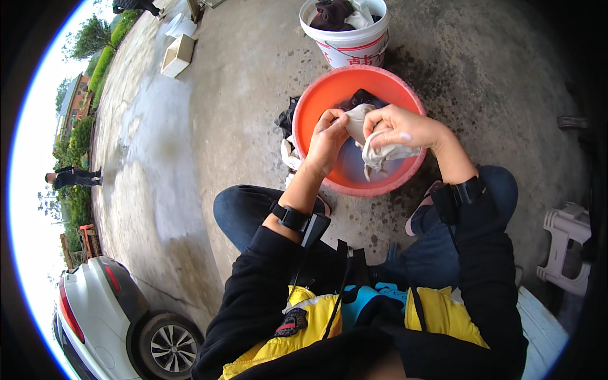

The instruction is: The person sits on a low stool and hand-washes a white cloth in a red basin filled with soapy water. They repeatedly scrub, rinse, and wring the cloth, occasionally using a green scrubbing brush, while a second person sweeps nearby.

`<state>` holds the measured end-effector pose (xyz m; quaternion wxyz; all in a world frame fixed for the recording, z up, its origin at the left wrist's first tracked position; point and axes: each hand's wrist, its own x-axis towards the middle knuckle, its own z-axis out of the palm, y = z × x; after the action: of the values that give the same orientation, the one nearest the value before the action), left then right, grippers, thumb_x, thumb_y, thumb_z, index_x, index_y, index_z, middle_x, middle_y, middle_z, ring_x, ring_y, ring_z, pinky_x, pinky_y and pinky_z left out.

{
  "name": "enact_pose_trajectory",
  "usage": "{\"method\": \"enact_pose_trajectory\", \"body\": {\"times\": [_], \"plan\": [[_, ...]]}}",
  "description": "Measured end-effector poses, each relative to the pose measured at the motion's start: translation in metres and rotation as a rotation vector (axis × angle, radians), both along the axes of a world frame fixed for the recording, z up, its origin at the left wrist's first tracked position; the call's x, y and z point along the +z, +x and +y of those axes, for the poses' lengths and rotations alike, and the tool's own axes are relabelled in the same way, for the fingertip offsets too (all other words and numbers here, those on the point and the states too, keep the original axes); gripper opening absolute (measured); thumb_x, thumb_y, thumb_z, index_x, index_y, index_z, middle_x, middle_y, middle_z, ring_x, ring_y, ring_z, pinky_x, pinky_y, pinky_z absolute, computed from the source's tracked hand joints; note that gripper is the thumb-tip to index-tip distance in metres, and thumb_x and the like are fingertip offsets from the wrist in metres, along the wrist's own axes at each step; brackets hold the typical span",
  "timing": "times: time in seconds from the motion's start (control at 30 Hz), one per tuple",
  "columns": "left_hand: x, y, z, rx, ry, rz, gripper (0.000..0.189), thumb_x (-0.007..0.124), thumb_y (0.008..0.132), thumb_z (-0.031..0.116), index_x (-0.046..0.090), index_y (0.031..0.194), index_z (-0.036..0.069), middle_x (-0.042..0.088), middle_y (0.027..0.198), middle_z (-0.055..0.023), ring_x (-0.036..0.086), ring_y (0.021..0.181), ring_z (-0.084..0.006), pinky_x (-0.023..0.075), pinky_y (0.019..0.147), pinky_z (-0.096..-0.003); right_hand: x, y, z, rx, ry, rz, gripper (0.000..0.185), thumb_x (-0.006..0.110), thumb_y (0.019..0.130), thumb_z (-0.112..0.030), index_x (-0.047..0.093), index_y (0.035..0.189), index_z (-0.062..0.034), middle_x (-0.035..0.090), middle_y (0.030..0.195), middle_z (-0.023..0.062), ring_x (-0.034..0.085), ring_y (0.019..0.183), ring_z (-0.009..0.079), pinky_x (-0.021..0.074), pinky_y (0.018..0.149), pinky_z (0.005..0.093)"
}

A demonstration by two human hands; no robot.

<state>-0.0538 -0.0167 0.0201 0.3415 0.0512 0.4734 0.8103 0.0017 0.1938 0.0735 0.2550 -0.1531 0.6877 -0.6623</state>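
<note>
Over an orange plastic basin [363,78], both my hands hold a wet off-white cloth [394,153]. My left hand [329,137] pinches its left edge between thumb and fingers. My right hand [406,127] grips a bunched part, with a white smear, perhaps suds, near the thumb. Lower folds of the cloth hang above cloudy greyish water [348,164]. Behind the hands, a dark garment [363,98] lies partly in that water. What kind of garment the pale cloth is, I cannot tell.
A white bucket [354,42] with red print holds dark and white clothes beyond the basin. Dark cloth [286,116] and white cloth [289,153] lie on the concrete at its left. A plastic stool [565,247] is at right, a white car [102,318] at lower left. A person [73,177] stands far left.
</note>
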Motion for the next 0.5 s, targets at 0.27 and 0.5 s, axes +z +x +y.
{"method": "enact_pose_trajectory", "body": {"times": [0.27,0.5], "plan": [[0.005,0.007,0.003,-0.102,-0.031,0.007,0.017,0.055,0.097,0.022,0.048,0.104,0.008,0.058,0.099,-0.0051,0.060,0.092,-0.0167,0.0472,0.087,-0.0332,-0.012,-0.007,-0.007,-0.192,-0.119,0.037,0.011,0.064,0.087,-0.007,0.058,0.094,-0.0009,0.066,0.085,0.0041,0.062,0.082,0.0097,0.0488,0.075,0.0254],[0.009,0.008,0.003,-0.103,-0.109,0.015,0.017,0.053,0.097,0.023,0.051,0.105,0.007,0.059,0.101,-0.0045,0.059,0.094,-0.0155,0.0464,0.090,-0.0337,-0.017,-0.006,-0.012,-0.268,-0.118,0.037,0.013,0.066,0.086,-0.007,0.059,0.094,-0.0012,0.062,0.086,0.0044,0.062,0.084,0.0111,0.0485,0.078,0.0269]]}}
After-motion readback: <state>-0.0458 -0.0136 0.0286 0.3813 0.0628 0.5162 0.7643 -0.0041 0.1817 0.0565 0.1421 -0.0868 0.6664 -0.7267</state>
